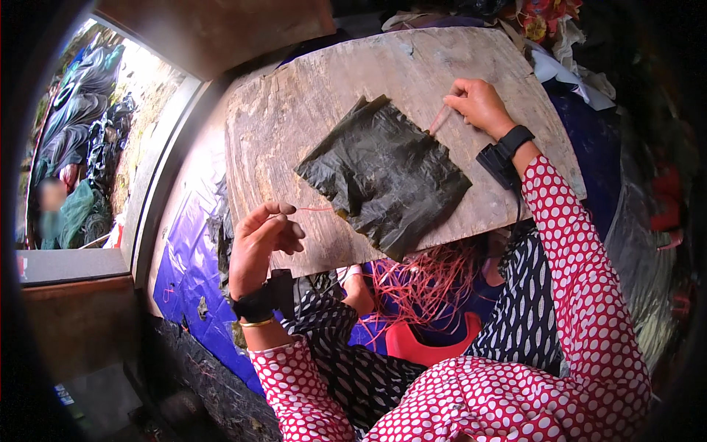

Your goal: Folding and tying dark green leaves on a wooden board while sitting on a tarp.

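Across the wooden board (280,132) lies a dark sheet (387,169), the left hand (258,239) pinching a red strand (317,209) and the right hand (482,107) a pinkish strip (440,121) at opposite edges, apparently positioning them, with steady tension needed next.

left hand (265,239) pinching, right hand (479,105) pinching

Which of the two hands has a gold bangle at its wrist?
The left hand: a gold bangle sits beside its black strap. The right hand shows a black strap too, but no bangle.
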Available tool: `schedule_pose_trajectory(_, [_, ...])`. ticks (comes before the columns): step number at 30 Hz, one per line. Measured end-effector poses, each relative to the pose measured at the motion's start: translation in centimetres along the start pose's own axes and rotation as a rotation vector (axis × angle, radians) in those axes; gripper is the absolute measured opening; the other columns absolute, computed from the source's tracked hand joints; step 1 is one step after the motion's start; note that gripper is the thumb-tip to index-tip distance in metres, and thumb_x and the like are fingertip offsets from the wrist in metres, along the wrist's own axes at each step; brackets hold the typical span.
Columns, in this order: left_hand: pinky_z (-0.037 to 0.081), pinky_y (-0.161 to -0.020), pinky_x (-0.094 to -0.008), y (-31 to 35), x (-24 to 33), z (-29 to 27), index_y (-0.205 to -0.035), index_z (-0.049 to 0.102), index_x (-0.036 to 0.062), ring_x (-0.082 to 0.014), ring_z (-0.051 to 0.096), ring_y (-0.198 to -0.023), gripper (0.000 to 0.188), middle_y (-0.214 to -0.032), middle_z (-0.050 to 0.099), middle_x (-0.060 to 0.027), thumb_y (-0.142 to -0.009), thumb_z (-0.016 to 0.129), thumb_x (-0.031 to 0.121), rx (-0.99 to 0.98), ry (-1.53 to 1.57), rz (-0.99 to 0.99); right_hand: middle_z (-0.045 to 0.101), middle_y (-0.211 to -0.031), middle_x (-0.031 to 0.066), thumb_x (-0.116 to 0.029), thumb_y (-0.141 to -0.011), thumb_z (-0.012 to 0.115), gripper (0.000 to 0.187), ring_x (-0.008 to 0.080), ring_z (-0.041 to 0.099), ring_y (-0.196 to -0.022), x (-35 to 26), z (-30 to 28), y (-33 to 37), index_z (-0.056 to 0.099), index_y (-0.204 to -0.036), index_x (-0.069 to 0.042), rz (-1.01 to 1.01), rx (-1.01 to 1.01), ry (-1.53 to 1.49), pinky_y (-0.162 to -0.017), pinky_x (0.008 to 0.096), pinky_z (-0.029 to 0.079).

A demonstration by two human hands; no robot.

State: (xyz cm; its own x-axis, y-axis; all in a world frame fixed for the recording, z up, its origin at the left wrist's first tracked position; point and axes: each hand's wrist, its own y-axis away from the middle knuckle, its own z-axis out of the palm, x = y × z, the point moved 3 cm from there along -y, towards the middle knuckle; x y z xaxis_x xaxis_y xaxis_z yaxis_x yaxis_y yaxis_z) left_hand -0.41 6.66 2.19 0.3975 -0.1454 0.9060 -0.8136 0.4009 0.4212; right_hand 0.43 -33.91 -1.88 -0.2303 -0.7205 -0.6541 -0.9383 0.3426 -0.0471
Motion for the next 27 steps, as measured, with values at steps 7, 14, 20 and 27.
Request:
schedule_pose_trajectory(7, [0.053, -0.072, -0.0326, -0.8, 1.5, 3.1, -0.115, 0.052, -0.0019, -0.0261, 0.065, -0.088, 0.028, -0.098, 0.064, -0.0172, -0.090, 0.048, 0.010, -0.232, 0.176, 0.094, 0.055, -0.056, 0.0009, -0.018, -0.080, 0.065, 0.018, 0.0077, 0.049, -0.043, 1.2, -0.5, -0.2, 0.060, -0.075, -0.002, 0.045, 0.054, -0.068, -0.043, 0.0235, 0.038])
schedule_pose_trajectory(14, [0.054, -0.065, -0.0333, -2.5, 1.4, 2.9, -0.118, 0.050, -0.0012, -0.0268, 0.064, -0.085, 0.031, -0.103, 0.061, -0.0169, -0.092, 0.044, 0.015, -0.263, 0.308, 0.079, 0.065, -0.079, 0.0144, -0.030, -0.075, 0.065, 0.024, 0.0306, 0.062, -0.075, 3.6, -1.1, -1.3, 0.064, -0.081, -0.007, 0.181, 0.091, 0.076, -0.065, 0.0393, 0.049])
schedule_pose_trajectory(20, [0.055, -0.073, -0.0339, -2.7, 1.3, 1.1, -0.127, 0.040, -0.0041, -0.0297, 0.062, -0.098, 0.043, -0.113, 0.057, -0.0220, -0.091, 0.042, 0.020, -0.211, 0.429, 0.139, 0.066, -0.083, 0.0141, -0.030, -0.076, 0.065, 0.024, 0.0322, 0.062, -0.080, 4.3, -1.1, -1.9, 0.064, -0.083, -0.007, 0.235, 0.155, 0.231, -0.067, 0.0406, 0.049])
schedule_pose_trajectory(27, [0.056, -0.070, -0.0316, -2.5, 1.3, -0.5, -0.116, 0.053, -0.0012, -0.0242, 0.065, -0.090, 0.029, -0.104, 0.064, -0.0156, -0.089, 0.051, 0.008, 0.001, 0.300, 0.121, 0.065, -0.074, 0.0101, -0.028, -0.078, 0.065, 0.024, 0.0225, 0.062, -0.064, 5.4, -2.0, -2.6, 0.064, -0.082, -0.004, 0.257, 0.144, -0.042, -0.058, 0.0349, 0.049])
